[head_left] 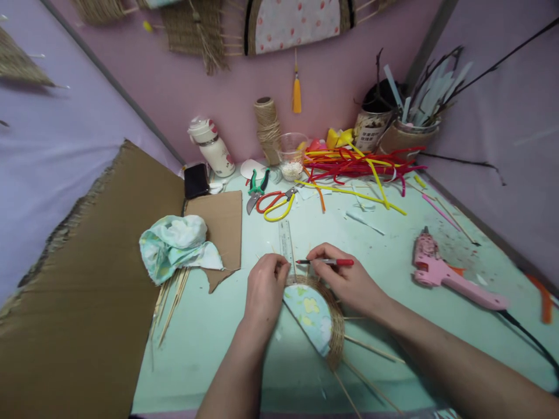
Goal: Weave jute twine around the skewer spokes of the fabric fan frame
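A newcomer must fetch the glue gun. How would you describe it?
Start at the mint-green table. Right of the right hand holding the red pen lies the glue gun. It alone is pink and pistol-shaped, trailing a black cord.

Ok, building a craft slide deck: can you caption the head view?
Right hand holds a red pen beside a clear ruler while the left hand steadies a twine-rimmed fabric fan.

Ruler (pixel 285 235) behind fan (pixel 312 315), perhaps touching; pen (pixel 337 262) beside ruler; glue gun (pixel 454 280) right.
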Available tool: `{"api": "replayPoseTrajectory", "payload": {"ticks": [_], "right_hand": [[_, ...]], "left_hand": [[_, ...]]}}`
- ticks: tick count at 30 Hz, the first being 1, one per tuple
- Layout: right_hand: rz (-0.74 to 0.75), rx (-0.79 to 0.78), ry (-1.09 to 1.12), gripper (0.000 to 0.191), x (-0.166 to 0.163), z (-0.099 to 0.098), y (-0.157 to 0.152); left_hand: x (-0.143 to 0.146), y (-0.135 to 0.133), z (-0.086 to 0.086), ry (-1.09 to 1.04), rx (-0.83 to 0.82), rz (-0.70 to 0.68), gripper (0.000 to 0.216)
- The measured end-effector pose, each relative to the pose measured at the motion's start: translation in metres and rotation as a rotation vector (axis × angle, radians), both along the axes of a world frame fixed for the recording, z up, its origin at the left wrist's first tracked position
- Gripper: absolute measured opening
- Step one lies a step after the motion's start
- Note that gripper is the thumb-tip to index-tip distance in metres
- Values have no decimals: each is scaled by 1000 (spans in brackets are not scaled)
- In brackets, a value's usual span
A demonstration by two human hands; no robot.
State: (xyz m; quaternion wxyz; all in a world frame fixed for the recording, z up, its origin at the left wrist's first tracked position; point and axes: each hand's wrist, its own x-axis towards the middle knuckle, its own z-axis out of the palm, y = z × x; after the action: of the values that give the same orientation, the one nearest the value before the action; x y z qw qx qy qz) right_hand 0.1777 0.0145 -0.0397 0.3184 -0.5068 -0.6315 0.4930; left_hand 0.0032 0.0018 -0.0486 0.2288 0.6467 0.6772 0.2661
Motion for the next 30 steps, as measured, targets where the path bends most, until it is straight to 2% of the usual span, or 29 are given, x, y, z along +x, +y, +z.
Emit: {"api": "replayPoseTrajectory", "payload": {"ticks": [30], "right_hand": [[41, 34, -17, 16, 1, -1, 2]], "left_hand": [[0, 1, 1, 19, 7, -4, 8]]}}
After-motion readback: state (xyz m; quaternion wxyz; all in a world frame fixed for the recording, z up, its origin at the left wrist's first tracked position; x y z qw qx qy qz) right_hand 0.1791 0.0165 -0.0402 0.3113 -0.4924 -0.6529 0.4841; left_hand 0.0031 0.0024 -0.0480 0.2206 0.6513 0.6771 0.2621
